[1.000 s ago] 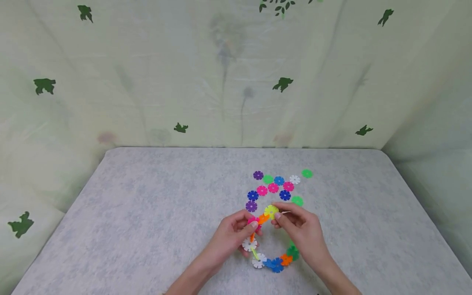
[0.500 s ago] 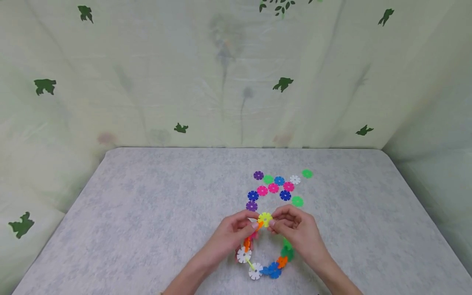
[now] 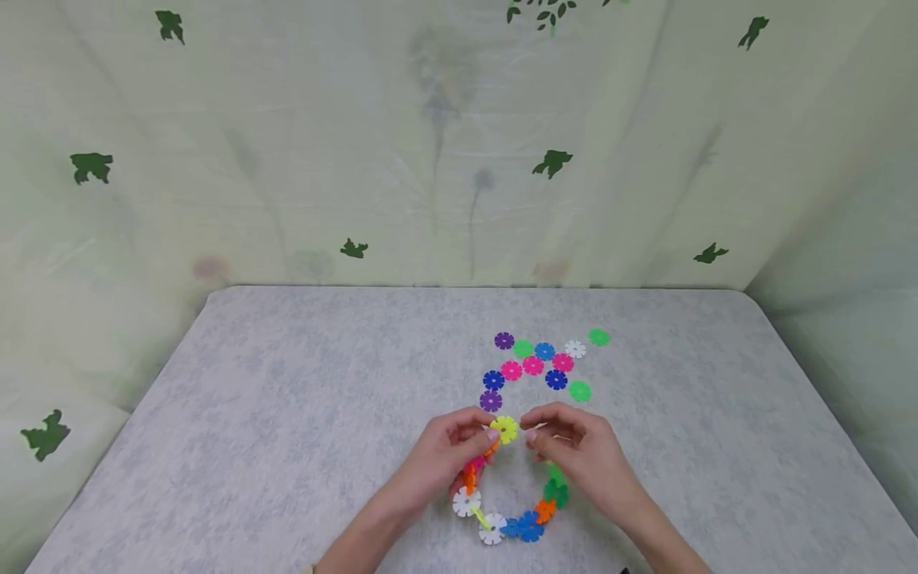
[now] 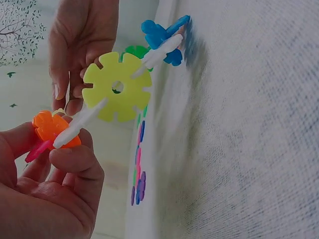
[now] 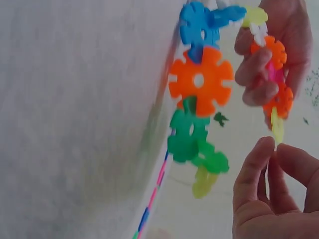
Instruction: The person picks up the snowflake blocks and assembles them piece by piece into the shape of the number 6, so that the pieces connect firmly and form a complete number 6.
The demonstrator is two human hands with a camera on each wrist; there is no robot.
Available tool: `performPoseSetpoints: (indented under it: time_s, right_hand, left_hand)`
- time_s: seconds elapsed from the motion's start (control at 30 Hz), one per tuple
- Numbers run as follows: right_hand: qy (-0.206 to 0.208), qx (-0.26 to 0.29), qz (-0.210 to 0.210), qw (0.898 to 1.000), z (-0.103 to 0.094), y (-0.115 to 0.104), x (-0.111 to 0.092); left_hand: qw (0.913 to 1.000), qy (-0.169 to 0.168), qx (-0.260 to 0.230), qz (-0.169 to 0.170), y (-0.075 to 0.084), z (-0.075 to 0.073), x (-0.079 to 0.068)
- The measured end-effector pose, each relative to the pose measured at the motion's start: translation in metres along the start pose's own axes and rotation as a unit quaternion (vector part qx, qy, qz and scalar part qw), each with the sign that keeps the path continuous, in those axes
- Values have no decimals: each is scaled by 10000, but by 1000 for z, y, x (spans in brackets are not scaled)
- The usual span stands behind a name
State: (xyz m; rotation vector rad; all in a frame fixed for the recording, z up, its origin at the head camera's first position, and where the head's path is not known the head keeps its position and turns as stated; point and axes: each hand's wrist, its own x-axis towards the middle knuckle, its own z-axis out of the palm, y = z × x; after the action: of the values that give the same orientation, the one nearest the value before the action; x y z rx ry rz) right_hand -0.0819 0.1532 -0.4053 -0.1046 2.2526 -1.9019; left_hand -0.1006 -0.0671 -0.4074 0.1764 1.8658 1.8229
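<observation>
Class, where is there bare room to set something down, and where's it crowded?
Bare: the table between its left edge and the left hand, and between the right hand and right edge. Crowded: around the linked chain and loose discs beyond.

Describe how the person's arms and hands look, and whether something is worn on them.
The left hand and right hand wear no glove, and no ring shows. The left forearm and right forearm look bare. A pale sliver by the left forearm, at the head view's bottom edge, may be a sleeve; too small to tell.
</observation>
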Motion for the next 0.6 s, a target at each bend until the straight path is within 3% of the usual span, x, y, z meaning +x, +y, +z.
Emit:
performPoseSetpoints:
  time_s: [0.13,0.3,0.43,0.6]
  right_hand:
    - [79,-300,51,9995,-16,-3,5]
    - [143,-1186,127,9928,-45,-4,17]
    - [-85,-1884,-133,9820,-70,1,30]
    - [-456,-2189,-435,9737,-93,8,46]
  left_hand:
    - [9999,112,3,-49,2,-1,-1]
    - [9998,182,3,-77,3,0,0]
    - [9997,229,5,-83,3,-1,1]
    - [9994,298,3,-165,3,-1,2]
